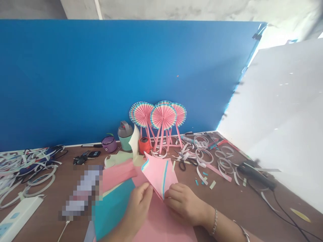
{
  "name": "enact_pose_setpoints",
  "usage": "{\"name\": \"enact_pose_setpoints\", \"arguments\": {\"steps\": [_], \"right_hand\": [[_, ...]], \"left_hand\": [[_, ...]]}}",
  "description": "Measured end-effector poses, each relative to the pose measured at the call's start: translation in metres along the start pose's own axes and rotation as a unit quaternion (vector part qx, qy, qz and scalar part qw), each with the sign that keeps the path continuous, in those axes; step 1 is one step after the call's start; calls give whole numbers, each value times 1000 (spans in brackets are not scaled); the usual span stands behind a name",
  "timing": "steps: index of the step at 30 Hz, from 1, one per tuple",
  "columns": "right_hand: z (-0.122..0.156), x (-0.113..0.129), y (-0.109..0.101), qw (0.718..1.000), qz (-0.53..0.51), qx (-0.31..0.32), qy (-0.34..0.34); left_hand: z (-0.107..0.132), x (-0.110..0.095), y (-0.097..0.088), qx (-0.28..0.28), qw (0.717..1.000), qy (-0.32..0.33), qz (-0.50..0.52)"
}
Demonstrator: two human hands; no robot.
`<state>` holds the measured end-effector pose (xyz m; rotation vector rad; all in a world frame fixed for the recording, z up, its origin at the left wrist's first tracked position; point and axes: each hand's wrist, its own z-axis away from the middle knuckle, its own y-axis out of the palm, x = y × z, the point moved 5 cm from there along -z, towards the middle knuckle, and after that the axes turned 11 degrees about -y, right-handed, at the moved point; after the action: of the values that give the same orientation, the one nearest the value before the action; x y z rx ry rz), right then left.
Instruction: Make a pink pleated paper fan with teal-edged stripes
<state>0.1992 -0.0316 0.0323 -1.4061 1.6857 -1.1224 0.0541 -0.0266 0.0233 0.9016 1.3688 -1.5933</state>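
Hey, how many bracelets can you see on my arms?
2, both on your right arm: a chain bracelet just behind the hand, and a second bracelet farther up, near the bottom edge of the picture. Others could be hidden out of view.

Broad, flat blue panel (101, 74) across the back here; mottled grey wall (176, 10) above it; smooth white panel (285, 117) angling in at right, bright light (277, 37) glaring over its top; below, a flat brown tabletop (227, 201) reaching both panels.
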Motion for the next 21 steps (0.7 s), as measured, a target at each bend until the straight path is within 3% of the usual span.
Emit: {"name": "enact_pose_setpoints", "arguments": {"steps": [3,6,9,11,15,18,21], "right_hand": [[-1,2,-4,1000,-9,-8,-9],[8,3,-18,991,11,-131,-7],[24,2,-32,956,55,-287,29],[30,0,-33,943,62,-322,50],[24,-9,-26,959,24,-273,72],[16,-22,-16,976,-50,-192,93],[16,-36,-2,978,-81,-111,158]], "left_hand": [[4,-4,3,-30,998,35,-47],[15,-18,-5,-101,977,142,-124],[33,-41,-22,-213,900,311,-218],[43,-54,-31,-262,836,402,-267],[50,-57,-27,-284,744,503,-337],[43,-37,-6,-210,728,530,-380],[33,-14,10,-185,735,495,-425]]}}
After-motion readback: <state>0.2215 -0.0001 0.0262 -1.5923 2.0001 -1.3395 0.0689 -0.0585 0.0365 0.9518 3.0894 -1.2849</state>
